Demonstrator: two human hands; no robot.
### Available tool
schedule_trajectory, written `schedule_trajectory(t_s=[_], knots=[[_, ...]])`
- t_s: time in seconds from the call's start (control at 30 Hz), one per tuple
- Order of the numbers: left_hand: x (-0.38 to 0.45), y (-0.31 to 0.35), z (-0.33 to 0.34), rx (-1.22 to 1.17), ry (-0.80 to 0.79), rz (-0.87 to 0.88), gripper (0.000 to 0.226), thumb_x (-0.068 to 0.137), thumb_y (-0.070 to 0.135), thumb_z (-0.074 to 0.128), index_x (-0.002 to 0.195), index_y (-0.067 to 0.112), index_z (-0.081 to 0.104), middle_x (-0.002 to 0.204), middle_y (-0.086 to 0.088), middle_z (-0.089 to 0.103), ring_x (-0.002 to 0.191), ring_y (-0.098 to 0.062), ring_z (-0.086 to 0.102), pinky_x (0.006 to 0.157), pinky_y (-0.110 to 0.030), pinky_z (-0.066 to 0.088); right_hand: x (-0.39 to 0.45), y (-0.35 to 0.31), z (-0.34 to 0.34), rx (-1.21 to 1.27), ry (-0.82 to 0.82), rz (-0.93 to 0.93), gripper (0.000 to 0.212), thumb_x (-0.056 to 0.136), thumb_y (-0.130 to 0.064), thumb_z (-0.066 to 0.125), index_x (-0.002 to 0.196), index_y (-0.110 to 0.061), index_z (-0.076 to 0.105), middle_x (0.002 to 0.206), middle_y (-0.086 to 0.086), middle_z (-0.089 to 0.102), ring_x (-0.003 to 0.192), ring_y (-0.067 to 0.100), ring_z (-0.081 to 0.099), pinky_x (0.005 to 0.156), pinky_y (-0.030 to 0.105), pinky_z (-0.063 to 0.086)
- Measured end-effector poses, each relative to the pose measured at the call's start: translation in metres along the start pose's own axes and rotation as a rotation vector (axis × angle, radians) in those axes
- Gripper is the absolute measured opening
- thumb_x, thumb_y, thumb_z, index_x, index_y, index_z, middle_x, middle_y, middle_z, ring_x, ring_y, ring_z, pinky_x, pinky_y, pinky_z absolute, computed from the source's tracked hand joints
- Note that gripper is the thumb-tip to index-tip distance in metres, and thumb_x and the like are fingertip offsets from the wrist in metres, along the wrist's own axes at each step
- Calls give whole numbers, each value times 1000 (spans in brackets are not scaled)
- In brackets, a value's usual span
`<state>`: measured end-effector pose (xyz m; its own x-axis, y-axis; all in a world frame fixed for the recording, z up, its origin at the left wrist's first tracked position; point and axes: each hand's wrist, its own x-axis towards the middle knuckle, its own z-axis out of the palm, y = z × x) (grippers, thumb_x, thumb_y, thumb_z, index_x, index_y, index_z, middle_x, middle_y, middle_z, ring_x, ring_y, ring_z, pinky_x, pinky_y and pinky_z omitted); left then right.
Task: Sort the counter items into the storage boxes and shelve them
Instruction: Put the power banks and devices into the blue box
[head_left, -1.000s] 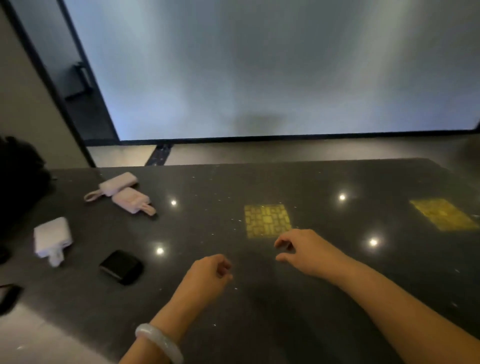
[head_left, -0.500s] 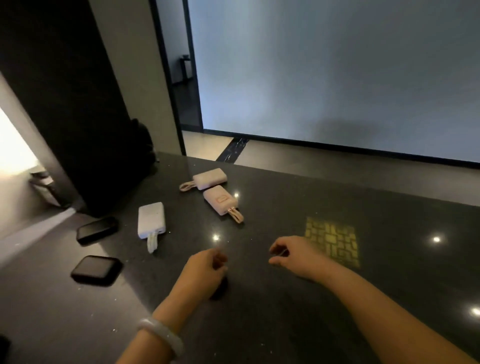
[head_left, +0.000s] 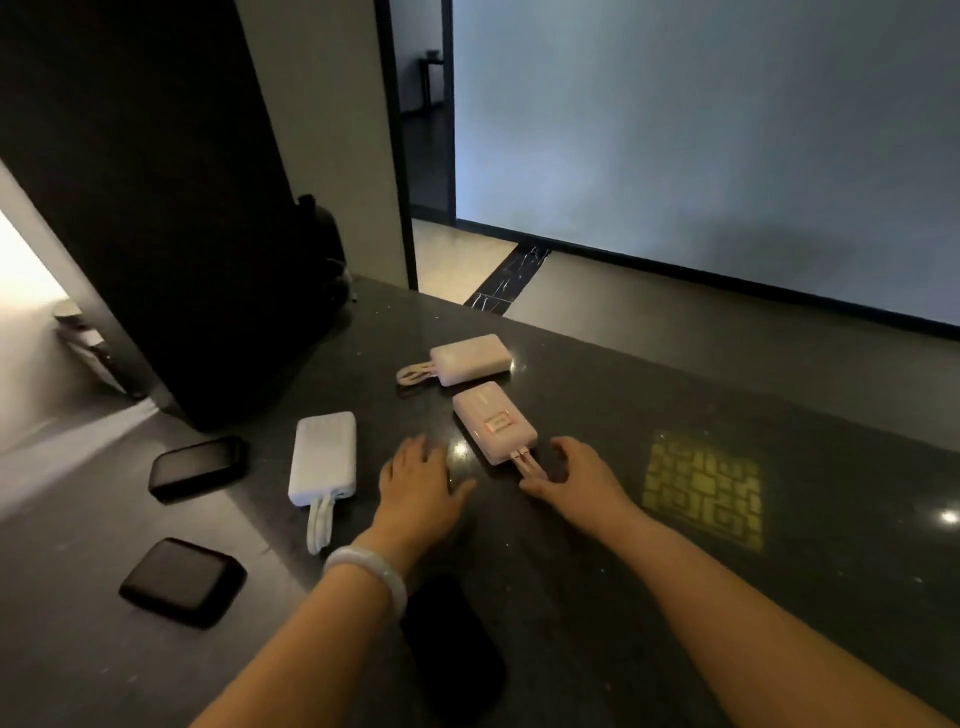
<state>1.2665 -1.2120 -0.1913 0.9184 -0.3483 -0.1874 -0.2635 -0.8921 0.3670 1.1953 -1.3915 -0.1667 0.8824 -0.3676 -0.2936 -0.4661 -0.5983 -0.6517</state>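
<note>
Several power banks lie on the dark stone counter (head_left: 675, 415). Two are pink: the near pink one (head_left: 493, 427) has its cable end toward me, the far pink one (head_left: 470, 358) lies behind it. A white power bank (head_left: 323, 457) with a white cable sits to the left. My left hand (head_left: 418, 486) hovers open between the white and the near pink one, holding nothing. My right hand (head_left: 576, 475) reaches with spread fingers to the cable end of the near pink one; whether it touches is unclear.
Two black cases (head_left: 197, 467) (head_left: 183, 581) lie at the left, and a third black case (head_left: 452, 654) lies under my left forearm. A black bag (head_left: 319, 249) stands against a dark pillar (head_left: 156, 208) at the back left. Beyond the counter's far edge is floor.
The view has swung left and closer to the power banks. Both hands moved forward and uncurled; the right hand has arrived at the near pink power bank's cable end.
</note>
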Motion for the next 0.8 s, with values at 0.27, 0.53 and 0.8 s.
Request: schedule_trajectory(t_s=[0.27, 0.53, 0.8], knots=[[34, -17, 26, 101, -148, -38, 90, 90, 63, 45, 154, 21, -2, 160, -8, -18, 145, -29, -21, 118, -53, -6, 74, -35, 40, -138, 66, -87, 97, 74, -45, 75, 149, -19, 20, 151, 5, 27, 138, 26, 26, 112, 42, 29], [31, -19, 29, 87, -111, -41, 89, 90, 63, 44, 154, 22, -2, 160, -7, -17, 145, -28, -21, 118, -50, -9, 81, -32, 59, -178, 206, -117, 91, 79, -41, 71, 150, -25, 17, 150, 2, 32, 136, 22, 30, 113, 39, 25], [87, 13, -8, 23, 167, 94, 74, 92, 50, 54, 150, 16, 22, 160, -9, 8, 148, -27, 4, 119, -44, 7, 31, 19, 42, -165, 350, 22, 91, 83, -48, 64, 152, -28, 9, 151, 1, 25, 137, 22, 24, 113, 40, 27]])
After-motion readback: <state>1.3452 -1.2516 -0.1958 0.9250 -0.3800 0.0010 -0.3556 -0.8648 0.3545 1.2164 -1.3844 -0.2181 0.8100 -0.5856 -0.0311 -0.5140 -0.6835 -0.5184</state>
